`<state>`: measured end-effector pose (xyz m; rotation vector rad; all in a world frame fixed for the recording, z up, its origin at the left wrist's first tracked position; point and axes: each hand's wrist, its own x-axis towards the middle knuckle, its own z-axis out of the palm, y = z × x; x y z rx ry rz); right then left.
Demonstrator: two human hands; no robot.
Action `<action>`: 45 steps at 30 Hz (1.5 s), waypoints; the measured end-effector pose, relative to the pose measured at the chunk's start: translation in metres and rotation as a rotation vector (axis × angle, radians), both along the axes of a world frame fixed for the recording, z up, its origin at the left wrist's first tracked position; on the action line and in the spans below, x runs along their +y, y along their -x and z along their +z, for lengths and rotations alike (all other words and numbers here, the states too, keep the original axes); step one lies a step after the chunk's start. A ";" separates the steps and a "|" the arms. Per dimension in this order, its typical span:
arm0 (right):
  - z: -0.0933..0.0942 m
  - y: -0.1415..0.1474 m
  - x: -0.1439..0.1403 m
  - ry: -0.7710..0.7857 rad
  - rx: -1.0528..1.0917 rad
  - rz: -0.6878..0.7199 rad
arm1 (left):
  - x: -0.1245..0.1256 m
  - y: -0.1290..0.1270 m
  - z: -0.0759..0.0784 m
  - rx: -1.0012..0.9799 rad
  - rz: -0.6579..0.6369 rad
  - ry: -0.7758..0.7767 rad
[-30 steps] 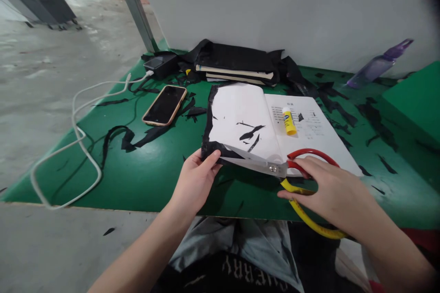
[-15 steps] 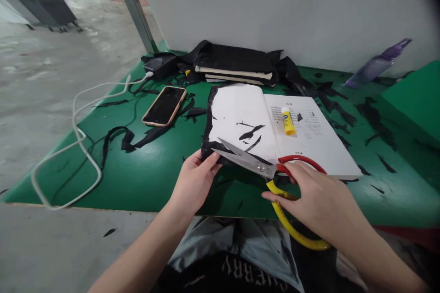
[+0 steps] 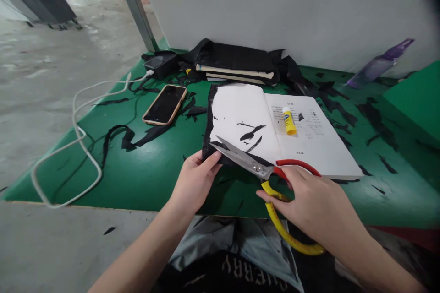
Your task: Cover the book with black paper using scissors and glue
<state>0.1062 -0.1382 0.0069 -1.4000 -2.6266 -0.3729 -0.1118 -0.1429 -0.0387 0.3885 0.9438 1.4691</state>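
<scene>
Both hands meet scissors [image 3: 247, 160] at book's [image 3: 309, 142] corner.

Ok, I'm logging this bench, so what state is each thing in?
Scissors: blades open, held by right hand.
Book: lying open.
Black edge strip: pinched by left hand.
Glue stick: capped, lying on page.
Phone: screen dark.
Purple bottle: lying down.

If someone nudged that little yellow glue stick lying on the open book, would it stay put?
Probably not: the glue stick lies on its side, a round tube, so it would likely roll. The open book dips toward its spine, which might catch it. It looks small and light.
</scene>
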 end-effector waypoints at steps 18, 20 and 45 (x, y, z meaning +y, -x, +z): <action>-0.003 -0.003 -0.002 -0.010 -0.008 0.031 | 0.001 0.000 0.003 0.018 0.009 0.036; -0.003 -0.003 -0.002 -0.012 -0.011 0.042 | 0.001 0.000 0.003 0.017 0.006 0.029; 0.001 -0.031 0.010 -0.171 0.295 -0.207 | 0.002 0.006 0.007 0.027 -0.010 0.097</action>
